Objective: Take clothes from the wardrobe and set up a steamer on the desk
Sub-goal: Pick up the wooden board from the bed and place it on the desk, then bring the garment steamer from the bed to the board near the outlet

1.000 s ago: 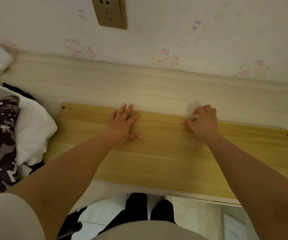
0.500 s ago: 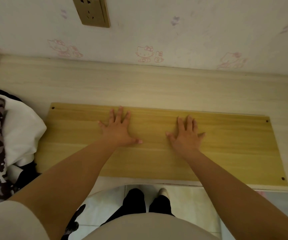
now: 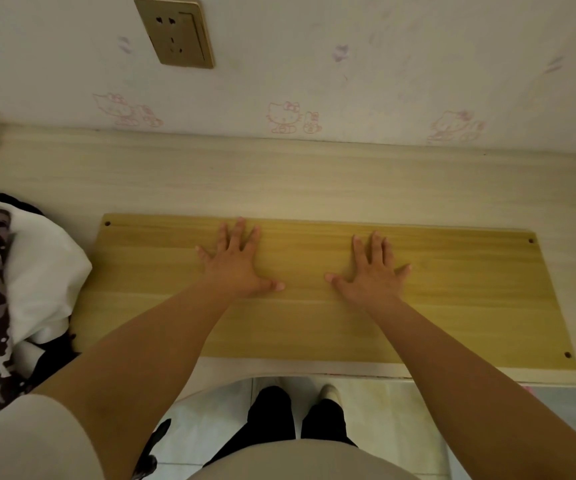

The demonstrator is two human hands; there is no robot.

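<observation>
Far left of the frame, a heap of clothes [image 3: 5,282] sits on the desk [image 3: 279,181], a white piece bulging out over a dark camouflage-patterned one, and the pile is cut off by the left edge so its full extent can't be made out. Just right of it lies a yellow wooden board [image 3: 470,306], flat on the pale desk, small dark holes at its corners. Now the left hand [image 3: 236,265], middle of the frame: palm down on the board, fingers [image 3: 239,230] straight and fanned out, thumb pointing right, holding nothing. The clothes lie well apart from those fingers, off to the left with bare board between. A little further right, the right hand [image 3: 371,271], same story, flat on the board, fingers spread and relaxed, nothing gripped. Up in the upper left of the frame, a gold wall socket [image 3: 175,32] on wallpaper printed with faint pink cartoon cats. Bottom centre, dark trouser legs [image 3: 293,417] over a tiled floor, a pale shoe tip just peeking out. Bottom left, a small dark object by the sleeve, too cut off to identify.
</observation>
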